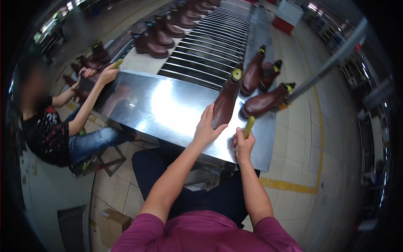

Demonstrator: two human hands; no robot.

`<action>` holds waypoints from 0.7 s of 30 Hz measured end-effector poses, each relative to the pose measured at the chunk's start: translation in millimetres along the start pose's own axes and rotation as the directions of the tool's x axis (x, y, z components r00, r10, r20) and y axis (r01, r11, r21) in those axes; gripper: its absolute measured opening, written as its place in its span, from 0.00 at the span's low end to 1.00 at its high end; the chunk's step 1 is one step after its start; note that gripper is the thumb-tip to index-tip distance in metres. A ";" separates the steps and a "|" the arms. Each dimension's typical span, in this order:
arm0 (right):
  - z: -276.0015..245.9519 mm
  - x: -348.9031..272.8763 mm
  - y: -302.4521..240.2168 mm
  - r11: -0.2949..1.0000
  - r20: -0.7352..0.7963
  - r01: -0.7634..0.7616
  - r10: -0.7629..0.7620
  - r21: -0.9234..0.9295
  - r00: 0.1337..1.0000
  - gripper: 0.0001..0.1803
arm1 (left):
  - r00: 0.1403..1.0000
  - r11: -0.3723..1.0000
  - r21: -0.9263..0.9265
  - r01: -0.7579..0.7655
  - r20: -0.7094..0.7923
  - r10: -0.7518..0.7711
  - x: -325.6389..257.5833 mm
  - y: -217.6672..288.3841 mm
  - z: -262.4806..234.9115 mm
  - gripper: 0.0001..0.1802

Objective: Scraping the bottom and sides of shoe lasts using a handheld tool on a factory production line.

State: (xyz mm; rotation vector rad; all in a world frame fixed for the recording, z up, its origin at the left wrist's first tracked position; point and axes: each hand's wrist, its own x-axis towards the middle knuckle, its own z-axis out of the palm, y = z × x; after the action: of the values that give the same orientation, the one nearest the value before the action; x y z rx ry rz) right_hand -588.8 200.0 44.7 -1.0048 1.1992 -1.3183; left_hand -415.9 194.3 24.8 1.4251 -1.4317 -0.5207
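My left hand (206, 128) grips a brown ankle boot (225, 103) that stands tilted on the shiny metal table (163, 107), its yellow-green last plug at the top. My right hand (243, 145) is closed around a yellow-green tool handle (249, 125), held just right of the boot's toe. Three more brown boots (264, 101) lie and stand close behind, at the table's far right corner.
A roller conveyor (210, 38) runs away from the table, with a row of dark brown boots (157, 40) along its left side. A seated person (54, 126) at the left reaches onto the table with a similar tool. A cardboard box (111, 224) sits on the tiled floor.
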 end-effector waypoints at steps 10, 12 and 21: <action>5.5 -15.0 13.5 0.876 0.104 0.312 -0.295 -0.367 0.950 0.14 | 0.923 0.914 0.297 -0.278 0.346 0.168 1.3 -31.5 -40.2 0.42; 18.1 -40.2 17.4 0.819 0.295 0.405 -0.302 -0.407 0.907 0.14 | 0.899 0.787 0.519 -0.334 0.426 0.101 -4.9 -29.4 -69.5 0.35; 155.3 -39.6 13.5 0.784 0.613 0.486 -0.175 -0.387 0.770 0.17 | 0.957 0.940 0.319 0.125 -0.287 -0.030 4.9 -114.6 -180.2 0.18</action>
State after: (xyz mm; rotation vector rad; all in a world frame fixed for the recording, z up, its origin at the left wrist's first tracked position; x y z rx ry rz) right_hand -429.9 222.3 56.7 -1.9462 0.9511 -0.8488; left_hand -206.2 226.7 1.1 1.7537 -1.2776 -0.1152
